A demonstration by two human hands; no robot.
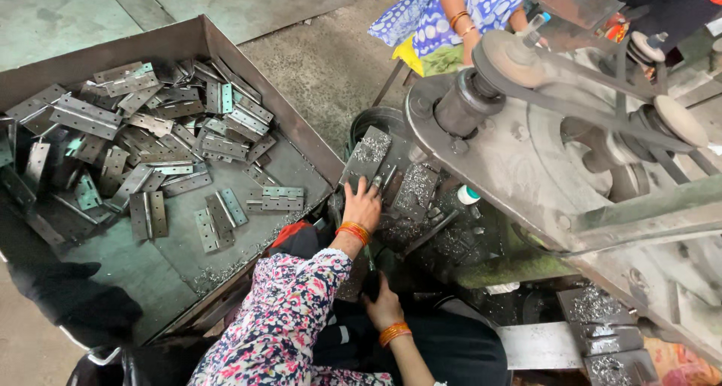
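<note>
- A large metal tray is seen at the left, its floor partly covered by a heap of flat steel hinges, with a few lying loose towards its near right corner.
- The left hand, on a floral sleeve with orange bangles at the wrist, is laid on a hinge set on the machine's plate; the fingers are curled down on it, pressed rather than closed round it.
- Metal shavings are scattered over the plate and the parts just right of that hand.
- The right hand is held nearer and lower, in a dark gap; whether it grips anything cannot be told.
- A belt-driven machine fills the right.
- Another person's arm is seen at the far side.
</note>
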